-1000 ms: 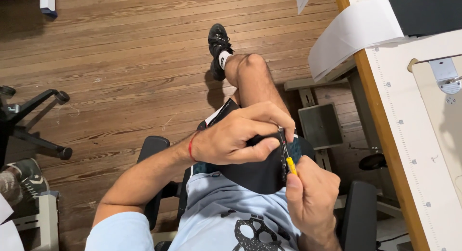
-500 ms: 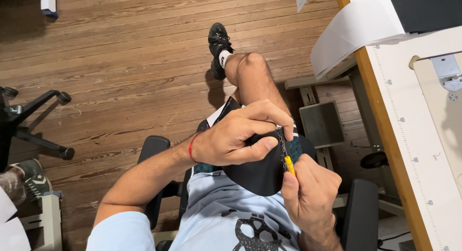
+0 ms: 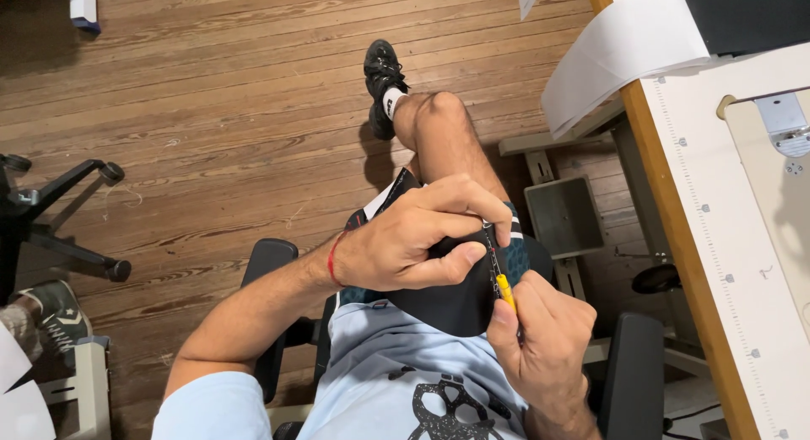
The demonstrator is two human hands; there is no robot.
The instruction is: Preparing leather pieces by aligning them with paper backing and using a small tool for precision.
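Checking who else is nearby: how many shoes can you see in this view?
2. A black shoe on the person's own foot, out on the wooden floor at top centre; a dark sneaker at the left edge, on someone else's foot. Others may be hidden.

two hands (image 3: 422,237), one yellow-handled tool (image 3: 499,281), one black fabric piece (image 3: 460,301).

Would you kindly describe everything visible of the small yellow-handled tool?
The tool is slim: a short yellow handle, seemingly plastic, with a thin dark metal shaft. It points up and slightly left over the lap. The right hand pinches the handle; its tip meets the dark fabric beside the left hand fingertips. The tip's shape is too small to tell.
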